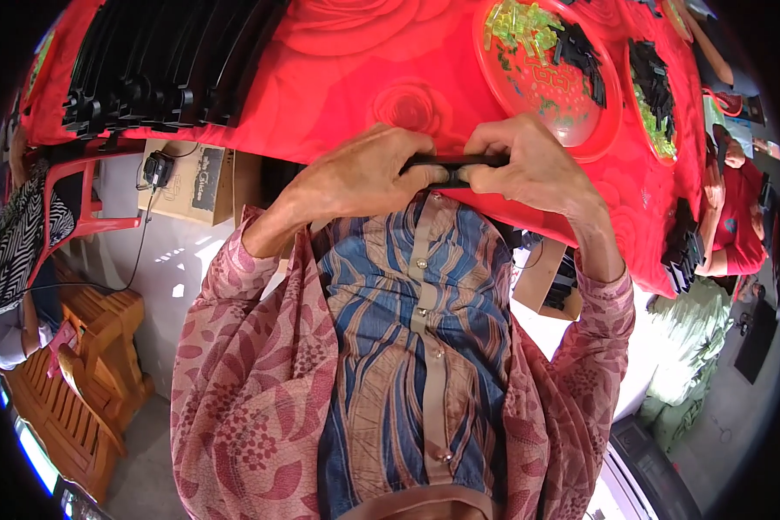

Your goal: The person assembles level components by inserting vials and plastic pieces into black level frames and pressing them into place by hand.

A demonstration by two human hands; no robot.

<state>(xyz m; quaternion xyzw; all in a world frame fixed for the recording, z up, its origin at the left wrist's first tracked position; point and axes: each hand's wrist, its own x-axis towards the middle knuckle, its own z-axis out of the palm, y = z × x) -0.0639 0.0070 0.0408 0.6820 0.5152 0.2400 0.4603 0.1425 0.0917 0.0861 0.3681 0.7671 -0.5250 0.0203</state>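
While pinching black bar (459,160) in left grip (364,172) and right grip (539,168), expect light, stiff, slick handling, best held near both ends.

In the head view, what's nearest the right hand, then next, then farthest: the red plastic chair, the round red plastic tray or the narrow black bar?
1. Narrow black bar: middle, held by the right hand.
2. Round red plastic tray: just beyond it.
3. Red plastic chair: far left.
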